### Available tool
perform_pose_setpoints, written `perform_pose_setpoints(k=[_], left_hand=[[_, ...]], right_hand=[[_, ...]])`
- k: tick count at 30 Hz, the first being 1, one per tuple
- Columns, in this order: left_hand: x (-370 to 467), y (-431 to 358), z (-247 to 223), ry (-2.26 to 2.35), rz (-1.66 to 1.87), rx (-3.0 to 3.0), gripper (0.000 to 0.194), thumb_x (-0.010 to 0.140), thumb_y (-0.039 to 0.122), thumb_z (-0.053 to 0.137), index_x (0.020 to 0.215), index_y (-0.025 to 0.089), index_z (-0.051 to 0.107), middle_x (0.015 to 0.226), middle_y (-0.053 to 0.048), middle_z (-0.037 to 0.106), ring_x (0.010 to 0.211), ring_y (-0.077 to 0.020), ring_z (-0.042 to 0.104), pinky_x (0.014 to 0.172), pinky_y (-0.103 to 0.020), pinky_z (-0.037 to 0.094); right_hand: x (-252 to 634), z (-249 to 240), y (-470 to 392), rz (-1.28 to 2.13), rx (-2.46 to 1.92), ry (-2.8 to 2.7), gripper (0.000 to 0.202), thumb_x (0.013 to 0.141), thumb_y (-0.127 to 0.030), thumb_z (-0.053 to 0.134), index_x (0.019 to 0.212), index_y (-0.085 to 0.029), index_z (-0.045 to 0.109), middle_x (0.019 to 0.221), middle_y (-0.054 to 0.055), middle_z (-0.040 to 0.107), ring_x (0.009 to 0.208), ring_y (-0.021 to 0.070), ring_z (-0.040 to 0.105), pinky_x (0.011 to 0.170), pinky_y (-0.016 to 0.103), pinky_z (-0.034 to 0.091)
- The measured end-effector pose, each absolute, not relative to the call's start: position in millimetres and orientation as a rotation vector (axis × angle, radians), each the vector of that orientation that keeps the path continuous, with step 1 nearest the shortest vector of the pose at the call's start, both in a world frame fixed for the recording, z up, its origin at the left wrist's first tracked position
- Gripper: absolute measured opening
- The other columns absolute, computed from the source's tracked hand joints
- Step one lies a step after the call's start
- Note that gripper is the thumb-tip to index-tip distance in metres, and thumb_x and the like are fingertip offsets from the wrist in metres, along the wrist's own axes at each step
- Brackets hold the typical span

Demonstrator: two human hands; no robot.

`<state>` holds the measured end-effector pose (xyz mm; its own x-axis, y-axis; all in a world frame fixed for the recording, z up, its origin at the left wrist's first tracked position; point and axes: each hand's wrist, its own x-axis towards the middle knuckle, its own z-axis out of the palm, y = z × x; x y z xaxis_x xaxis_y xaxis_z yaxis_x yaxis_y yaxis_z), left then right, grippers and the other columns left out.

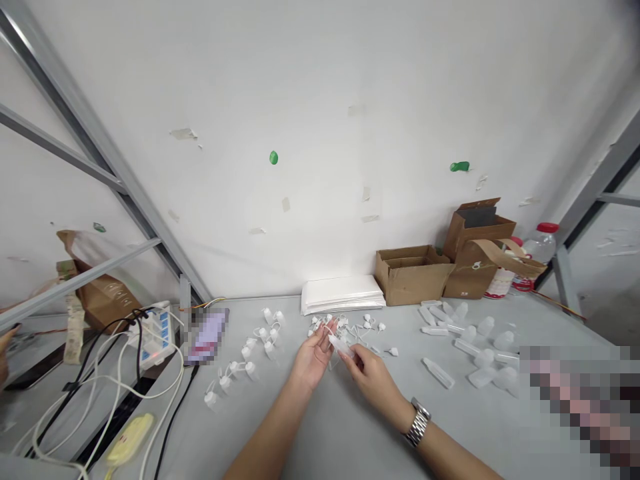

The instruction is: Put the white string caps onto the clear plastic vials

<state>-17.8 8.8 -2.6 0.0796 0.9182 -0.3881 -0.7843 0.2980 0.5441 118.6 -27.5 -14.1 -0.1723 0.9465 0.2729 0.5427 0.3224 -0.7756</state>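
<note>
My right hand [367,373], with a metal watch on its wrist, grips a small translucent plastic squeeze bottle [341,346] that tilts toward my left hand. My left hand [310,360] is palm up, its fingers curled at the neck end of that bottle, where a white cap with a thin strap [329,329] shows; the fingers partly hide it. Just beyond both hands lies a loose heap of white strapped caps [370,323]. To the left, several capped bottles [270,349] stand upright in a slanting row. Several bottles without caps [439,373] lie scattered to the right.
White flat boxes or sheets [343,293] are stacked by the wall. Beside them stand an open cardboard box [415,277], a brown carton [470,267] and a red-capped jar [543,247]. Leftward are a power strip [155,337], tangled cables, a blurred phone-like object [207,337] and a yellow object [131,439].
</note>
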Motion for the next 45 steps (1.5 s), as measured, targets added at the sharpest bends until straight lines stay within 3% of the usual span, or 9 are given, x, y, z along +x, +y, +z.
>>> perform_pose_setpoints(k=[24, 39, 45], left_hand=[[-19.0, 8.1, 0.5, 0.747, 1.248, 0.223, 0.014, 0.08, 0.009, 0.048, 0.089, 0.013, 0.058, 0.102, -0.008, 0.066, 0.094, -0.0151, 0.062, 0.069, -0.022, 0.052], [-16.3, 4.3, -2.0, 0.791, 1.307, 0.399, 0.01, 0.077, 0.009, 0.053, 0.081, 0.013, 0.06, 0.1, -0.012, 0.067, 0.099, -0.0186, 0.06, 0.088, -0.029, 0.045], [-9.8, 0.6, -5.3, 0.829, 1.35, 0.466, 0.015, 0.075, 0.013, 0.057, 0.089, 0.015, 0.062, 0.102, -0.009, 0.066, 0.096, -0.0179, 0.061, 0.093, -0.032, 0.041]], right_hand=[[120.5, -11.4, -27.3, 0.588, -1.351, -1.879, 0.032, 0.086, -0.038, 0.039, 0.062, -0.019, 0.046, 0.057, -0.001, 0.051, 0.055, 0.0134, 0.044, 0.055, 0.025, 0.034], [118.3, -10.9, -28.8, 0.509, -1.368, -1.897, 0.034, 0.087, -0.037, 0.037, 0.06, -0.019, 0.047, 0.055, -0.001, 0.051, 0.056, 0.0139, 0.044, 0.059, 0.026, 0.033], [116.6, -10.3, -30.7, 0.478, -1.369, -1.9, 0.032, 0.088, -0.032, 0.038, 0.061, -0.018, 0.049, 0.055, -0.001, 0.052, 0.054, 0.0129, 0.043, 0.058, 0.025, 0.033]])
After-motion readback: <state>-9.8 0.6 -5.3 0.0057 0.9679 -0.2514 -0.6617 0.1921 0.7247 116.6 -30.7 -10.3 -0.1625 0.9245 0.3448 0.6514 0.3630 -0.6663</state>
